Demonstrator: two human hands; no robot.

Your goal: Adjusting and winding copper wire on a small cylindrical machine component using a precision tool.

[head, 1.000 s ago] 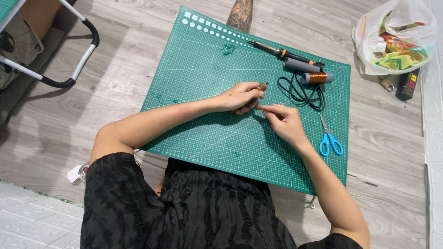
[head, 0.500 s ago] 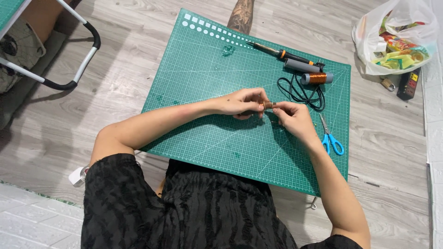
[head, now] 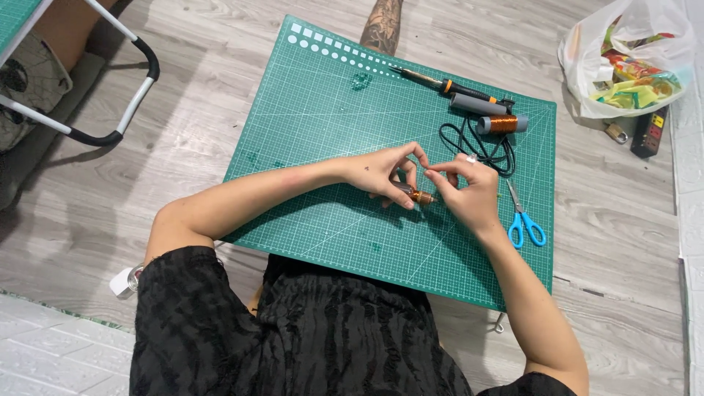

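Hands meet over the middle of the green cutting mat (head: 315,117) in the head view. The left hand (head: 385,172) pinches a small grey rod wound with copper wire (head: 416,195) between thumb and fingers, its copper end poking out toward the right hand (head: 469,194). The right hand sits just beside it, thumb and forefinger pressed together in a fine pinch right above the rod's tip; what they nip is too small to tell. Beyond the right hand lie a black cord (head: 469,147), a spool of copper wire (head: 502,124) and a soldering iron (head: 447,86). Blue-handled scissors (head: 522,216) rest just to its right.
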